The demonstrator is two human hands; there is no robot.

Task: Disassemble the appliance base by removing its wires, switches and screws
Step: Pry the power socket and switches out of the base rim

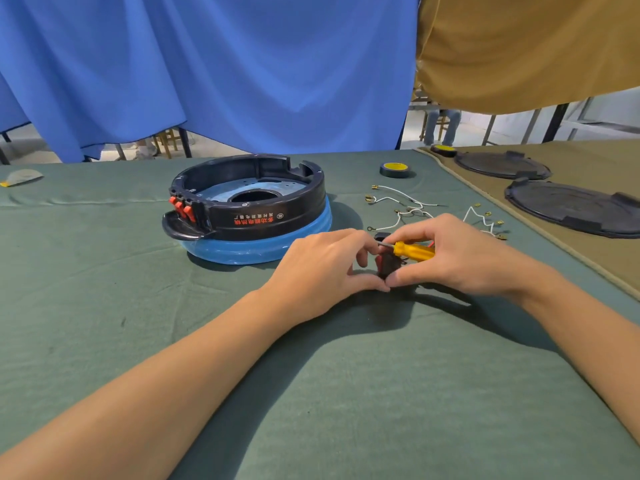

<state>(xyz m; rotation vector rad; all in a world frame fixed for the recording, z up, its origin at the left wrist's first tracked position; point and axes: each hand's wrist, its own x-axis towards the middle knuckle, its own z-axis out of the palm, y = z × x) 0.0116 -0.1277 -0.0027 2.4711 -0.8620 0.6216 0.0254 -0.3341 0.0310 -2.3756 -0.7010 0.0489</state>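
Forearms are stretching across the cloth point(104, 306); the left hand point(325, 268) is pinching a black switch point(383, 269), while the right hand point(460, 258) is gripping a screwdriver point(414, 251), its thumb touching the switch. Behind-left, the base point(249, 209) is sitting on the cloth, with loose wires point(408, 206) lying beyond the hands.

Item: my table, covered in dull green felt-like cloth point(104, 306), creased toward the far edge.
Item: a bright blue fabric curtain point(207, 64), hanging in deep folds behind it.
Item: a mustard-brown fabric sheet point(519, 46), hung at upper right.
Item: a neighbouring surface in tan cloth point(616, 261) with a piped edge, lying against mine on my right.
Beneath the drapes: pale grey floor point(34, 147), wooden chair legs point(169, 142), a black metal leg point(556, 123) (it is brighter back there).
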